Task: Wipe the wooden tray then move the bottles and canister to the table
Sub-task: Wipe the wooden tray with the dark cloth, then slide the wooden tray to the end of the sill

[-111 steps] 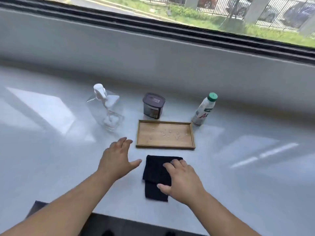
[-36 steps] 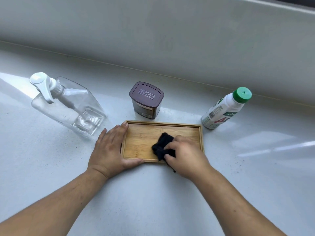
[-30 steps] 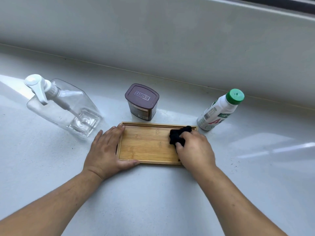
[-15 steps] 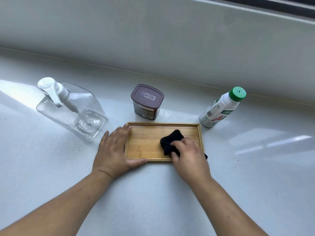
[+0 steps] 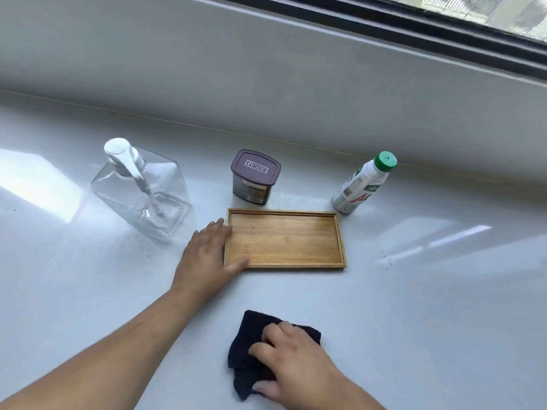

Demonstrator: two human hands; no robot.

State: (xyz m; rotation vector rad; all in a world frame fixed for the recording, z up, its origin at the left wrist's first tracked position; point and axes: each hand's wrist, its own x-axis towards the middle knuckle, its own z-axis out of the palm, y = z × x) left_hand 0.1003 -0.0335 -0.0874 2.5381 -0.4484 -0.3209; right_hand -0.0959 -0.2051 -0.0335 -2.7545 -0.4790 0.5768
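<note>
- Lying flat on the pale glossy counter (image 5: 414,306), the shallow rectangular wooden tray (image 5: 285,241) sat at the centre of the view, its floor bare and looking clean, which suggested the wiping step was done.
- The left hand (image 5: 207,258) rested open against the tray's left end, fingers spread along the rim and thumb at the near corner, clamped on nothing; it was probably there to keep the light tray from sliding.
- The right hand (image 5: 293,365) lay palm-down on the crumpled dark cloth (image 5: 245,350), pressing it to the counter well in front of the tray, fingers loosely curled over the fabric rather than pinching it; the cloth looked parked out of the way.
- The brown-lidded square canister (image 5: 254,177) stood just behind the tray's far edge, upright, lid label facing up.
- The clear angular pump bottle with a white dispenser head (image 5: 142,190) stood to the tray's left, near the left hand but apart from it.
- The white plastic bottle with a green cap (image 5: 364,184) stood just off the tray's far right corner.
- All three containers already stood on the counter, none on the tray, so where they were meant to go was unclear.
- Hard to tell: the white bottle's label was only partly legible, the lens made the bottles seem to lean, and the right palm hid much of the cloth.
</note>
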